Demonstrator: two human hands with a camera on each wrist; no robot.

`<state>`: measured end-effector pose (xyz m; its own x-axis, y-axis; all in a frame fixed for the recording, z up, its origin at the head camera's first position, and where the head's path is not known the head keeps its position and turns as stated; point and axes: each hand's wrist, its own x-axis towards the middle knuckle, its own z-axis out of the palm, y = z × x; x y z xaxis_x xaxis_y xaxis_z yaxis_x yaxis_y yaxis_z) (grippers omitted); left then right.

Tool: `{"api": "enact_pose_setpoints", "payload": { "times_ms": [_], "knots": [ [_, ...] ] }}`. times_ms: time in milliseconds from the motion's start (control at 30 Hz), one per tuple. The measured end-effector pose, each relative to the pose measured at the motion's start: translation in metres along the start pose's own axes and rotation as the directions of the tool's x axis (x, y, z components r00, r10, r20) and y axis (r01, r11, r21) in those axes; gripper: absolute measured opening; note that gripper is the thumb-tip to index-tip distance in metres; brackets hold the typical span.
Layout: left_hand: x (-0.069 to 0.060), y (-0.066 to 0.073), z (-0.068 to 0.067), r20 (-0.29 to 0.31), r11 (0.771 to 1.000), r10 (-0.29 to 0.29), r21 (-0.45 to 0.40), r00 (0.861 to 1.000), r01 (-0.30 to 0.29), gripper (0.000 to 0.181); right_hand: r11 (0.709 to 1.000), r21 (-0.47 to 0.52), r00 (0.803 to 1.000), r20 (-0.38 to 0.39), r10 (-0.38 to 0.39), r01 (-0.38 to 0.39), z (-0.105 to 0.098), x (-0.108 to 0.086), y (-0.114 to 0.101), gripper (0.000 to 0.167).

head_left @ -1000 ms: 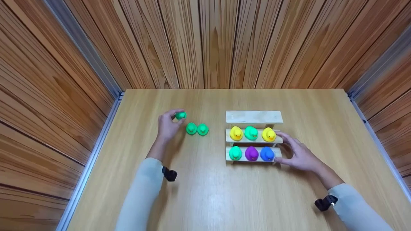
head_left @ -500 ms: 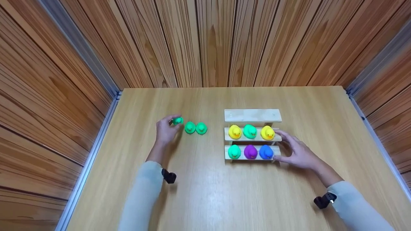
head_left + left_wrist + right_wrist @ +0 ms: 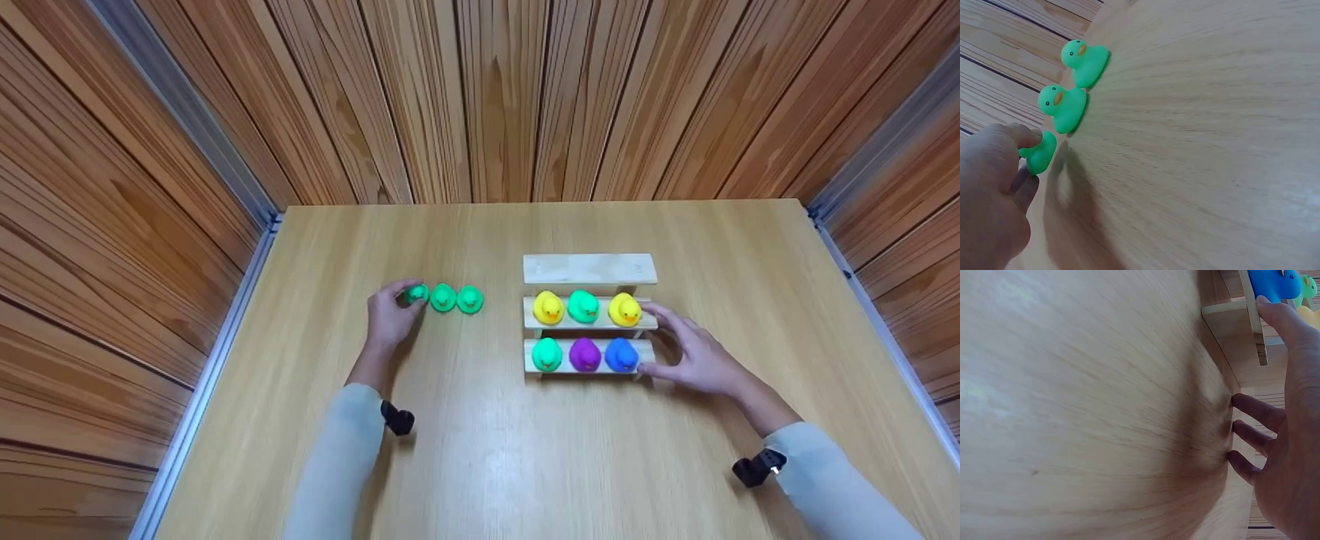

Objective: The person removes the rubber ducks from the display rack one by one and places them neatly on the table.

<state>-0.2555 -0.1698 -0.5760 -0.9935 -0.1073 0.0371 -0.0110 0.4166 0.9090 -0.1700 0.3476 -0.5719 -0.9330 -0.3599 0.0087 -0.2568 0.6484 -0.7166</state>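
On the tan wood-grain worktop, a pale wooden three-tier rack has the right hand, spread wide, against its right end. The nearer left hand pinches a rounded green rubber-looking duck just left of two matching ducks, in line with their sideways row.

Reddish-brown, wood-grained planks lined the walls: the back wall at twelve o'clock, the left wall at nine, the right wall at three. Grey posts stood in the corners, the left post at ten o'clock, the right post at two. Pale light glinted off the tan counter towards six.
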Motion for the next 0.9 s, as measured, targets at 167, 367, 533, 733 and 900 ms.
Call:
{"api": "enact_pose_setpoints", "payload": {
  "times_ms": [167,367,533,733,900],
  "knots": [
    [0.0,-0.004,0.001,0.019,1.0,-0.012,0.01,1.0,0.012,0.037,1.0,-0.003,1.0,0.004,0.008,-0.008,0.0,-0.001,-0.001,0.103],
    [0.003,-0.016,0.001,0.029,1.0,0.018,-0.007,0.999,-0.017,0.037,1.0,-0.003,1.0,0.002,-0.002,0.002,-0.001,-0.001,-0.002,0.101],
    [0.004,-0.023,0.002,0.016,0.999,0.049,-0.024,0.999,-0.049,0.038,1.0,-0.004,1.0,0.005,0.0,0.0,-0.001,0.0,-0.003,0.101],
    [-0.001,-0.014,0.002,0.015,0.999,0.02,-0.029,1.0,-0.019,0.038,1.0,-0.006,1.0,-0.001,-0.003,0.003,0.0,-0.001,-0.003,0.102],
    [-0.003,-0.012,0.002,0.003,0.999,0.022,-0.042,1.0,-0.022,0.039,1.0,-0.006,1.0,-0.015,-0.018,0.018,0.001,0.0,-0.002,0.101]
  ]
}}
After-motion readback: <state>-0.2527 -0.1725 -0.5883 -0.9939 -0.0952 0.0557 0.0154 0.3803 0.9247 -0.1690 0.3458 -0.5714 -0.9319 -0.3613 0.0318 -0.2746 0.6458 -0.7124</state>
